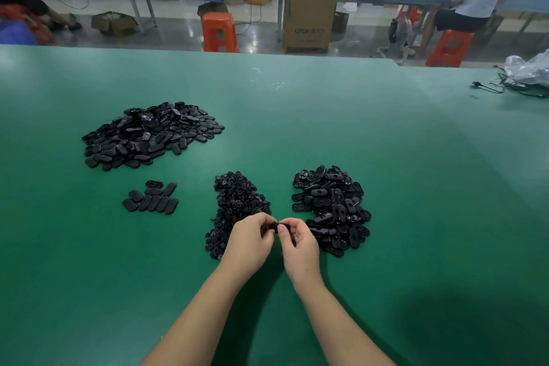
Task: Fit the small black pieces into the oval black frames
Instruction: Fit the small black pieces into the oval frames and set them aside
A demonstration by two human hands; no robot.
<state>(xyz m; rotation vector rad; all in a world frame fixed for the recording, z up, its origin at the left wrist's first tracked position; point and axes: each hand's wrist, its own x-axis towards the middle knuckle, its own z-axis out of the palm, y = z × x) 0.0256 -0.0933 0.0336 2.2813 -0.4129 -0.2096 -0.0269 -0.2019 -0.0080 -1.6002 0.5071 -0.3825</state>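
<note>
Left hand [251, 239] and right hand [297, 242] together pinch 1 oval black plastic frame [278, 227]; heap of small black pieces [237, 205] just left; loose frames pile [332, 208] just right.

On the table [297, 104], small pieces [237, 202] at my twelve o'clock, frames [332, 208] at one, finished pile [151, 135] at ten

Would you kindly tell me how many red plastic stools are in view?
2: one red plastic stool beyond the green table's far edge, another under the seated person; others may be hidden.
</note>
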